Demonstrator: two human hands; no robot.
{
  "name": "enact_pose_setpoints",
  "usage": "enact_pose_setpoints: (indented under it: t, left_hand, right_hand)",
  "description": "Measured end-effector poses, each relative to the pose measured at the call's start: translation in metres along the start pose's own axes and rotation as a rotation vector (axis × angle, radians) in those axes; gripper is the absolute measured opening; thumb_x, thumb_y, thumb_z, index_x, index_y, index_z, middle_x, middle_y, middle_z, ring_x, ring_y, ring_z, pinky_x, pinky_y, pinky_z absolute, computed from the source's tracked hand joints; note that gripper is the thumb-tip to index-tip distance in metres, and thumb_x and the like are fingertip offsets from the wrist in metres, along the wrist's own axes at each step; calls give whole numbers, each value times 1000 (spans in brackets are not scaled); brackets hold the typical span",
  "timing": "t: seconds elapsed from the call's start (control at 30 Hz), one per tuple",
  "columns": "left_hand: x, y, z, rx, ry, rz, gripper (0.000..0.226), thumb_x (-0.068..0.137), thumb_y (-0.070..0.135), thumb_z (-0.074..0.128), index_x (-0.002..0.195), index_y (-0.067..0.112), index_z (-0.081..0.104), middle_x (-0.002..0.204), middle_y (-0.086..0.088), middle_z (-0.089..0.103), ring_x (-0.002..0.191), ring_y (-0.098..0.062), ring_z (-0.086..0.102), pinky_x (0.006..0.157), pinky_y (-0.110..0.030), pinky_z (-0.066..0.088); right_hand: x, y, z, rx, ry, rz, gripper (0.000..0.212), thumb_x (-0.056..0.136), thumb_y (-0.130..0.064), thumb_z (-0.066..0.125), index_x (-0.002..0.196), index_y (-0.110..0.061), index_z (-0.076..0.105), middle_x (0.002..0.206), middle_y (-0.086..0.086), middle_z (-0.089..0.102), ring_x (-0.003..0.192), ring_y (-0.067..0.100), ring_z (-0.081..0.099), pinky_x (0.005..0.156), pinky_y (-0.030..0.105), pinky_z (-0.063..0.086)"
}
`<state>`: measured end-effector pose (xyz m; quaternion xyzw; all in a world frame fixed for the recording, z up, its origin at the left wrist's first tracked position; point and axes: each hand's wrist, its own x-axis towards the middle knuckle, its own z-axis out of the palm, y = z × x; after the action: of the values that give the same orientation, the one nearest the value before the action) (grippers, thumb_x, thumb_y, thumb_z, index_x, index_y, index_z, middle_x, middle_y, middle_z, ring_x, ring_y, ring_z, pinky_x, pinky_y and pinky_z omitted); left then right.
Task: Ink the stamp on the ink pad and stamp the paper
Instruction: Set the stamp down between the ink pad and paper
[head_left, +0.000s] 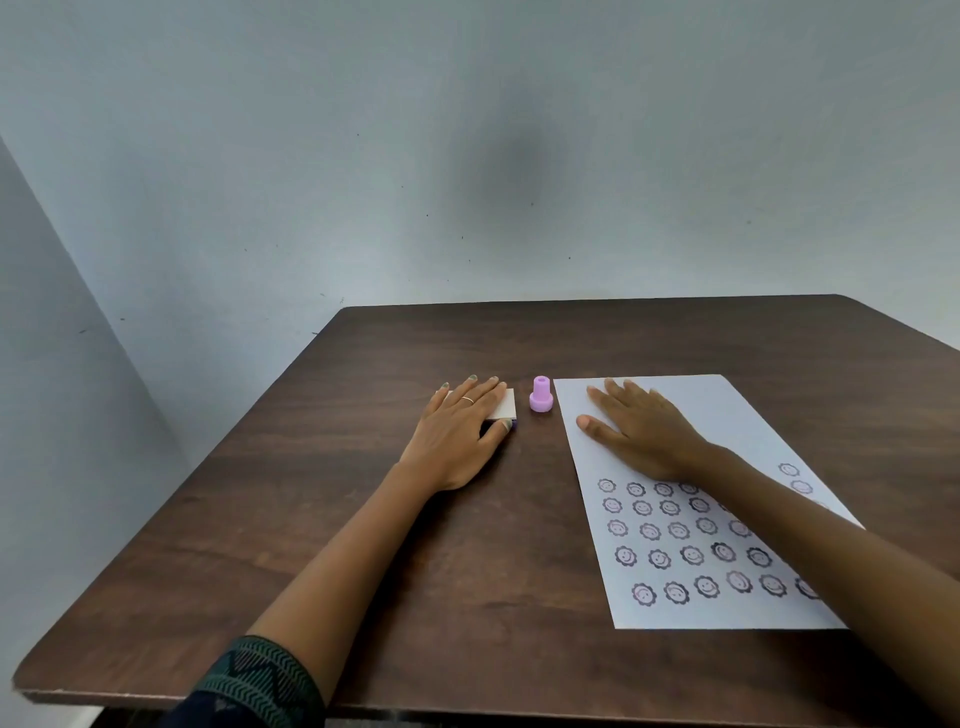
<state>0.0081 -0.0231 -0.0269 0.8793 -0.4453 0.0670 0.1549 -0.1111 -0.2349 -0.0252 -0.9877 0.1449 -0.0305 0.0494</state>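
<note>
Dark wood-grain tabletop (363, 519) set against a plain pale wall (363, 156) meeting a second wall at left. Pink stamp (541, 396) stands upright, untouched, between the ink pad (505, 404) and the paper (696, 410). The ink pad is white-lidded and partly covered. The paper's near half carries rows of smiling flower prints. Left hand (460, 436) lies flat and spread on the ink pad, gripping nothing. Right hand (641, 428) lies flat and open on the paper's blank upper part.

Pink stamp (541, 396) upright between closed ink pad (503, 404), part-stamped paper (727, 405).
</note>
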Motion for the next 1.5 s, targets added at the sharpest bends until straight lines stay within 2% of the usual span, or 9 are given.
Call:
enact_pose_setpoints:
  t: [1.13,1.33,1.5]
  left_hand:
    - [-1,2,-3,20,-16,-11,53,97,38,31,147,25,21,156,6,22,144,-14,13,116,-35,5]
    - [0,2,-2,27,-24,-20,54,96,43,32,147,28,20,156,9,20,144,-10,12,117,-35,7]
    - [-2,1,-1,18,-38,-11,59,93,50,28,147,33,14,155,18,13,144,-2,5,118,-32,3]
  right_hand:
    - [10,-7,-1,2,7,23,63,92,-55,19,144,-21,11,157,7,8,143,26,7,117,46,6]
    - [13,-4,2,26,44,12,64,92,-55,20,144,-20,13,156,8,12,143,26,8,117,46,7]
    - [16,1,7,53,30,18,69,86,-61,14,144,-24,7,157,4,5,144,24,4,116,44,3]
